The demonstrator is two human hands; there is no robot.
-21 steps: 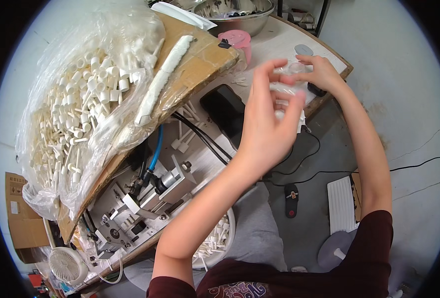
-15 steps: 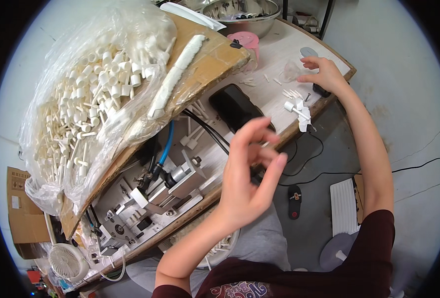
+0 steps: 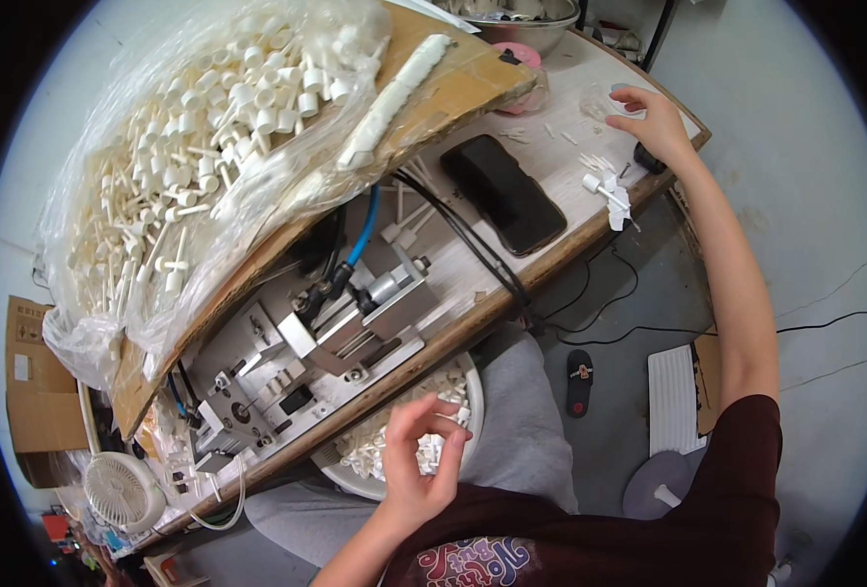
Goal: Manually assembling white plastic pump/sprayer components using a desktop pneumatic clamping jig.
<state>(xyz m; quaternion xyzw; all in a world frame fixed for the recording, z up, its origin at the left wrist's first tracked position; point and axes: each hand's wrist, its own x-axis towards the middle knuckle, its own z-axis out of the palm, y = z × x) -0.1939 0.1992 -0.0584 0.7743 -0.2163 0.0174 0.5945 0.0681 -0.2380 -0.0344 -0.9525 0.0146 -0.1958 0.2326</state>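
Note:
My left hand (image 3: 422,460) is over a white tub (image 3: 479,396) of white plastic pieces, close to my lap. Its fingers curl toward the thumb, and a small white plastic piece (image 3: 464,416) shows at the fingertips. At the far right of the table my right hand (image 3: 657,129) has thumb and fingers apart, with nothing visible between them. Beside those fingers lies a crumpled clear plastic bag (image 3: 593,102). Nearer me are several thin white pins (image 3: 595,162) and a white hammer-shaped part (image 3: 605,189) on torn white paper.
A metal clamping fixture (image 3: 355,323) with hoses sits at the table's front edge. Above it, cardboard (image 3: 473,73) carries a clear bag of white parts (image 3: 199,127). A black phone (image 3: 502,194), a pink container (image 3: 522,59) and a metal bowl (image 3: 536,37) stand beyond; a fan (image 3: 123,492) is at lower left.
My left hand has moved down and left, from in front of the phone to over the white tub. The right hand stays near the clear bag, fingers still apart. The view has shifted slightly.

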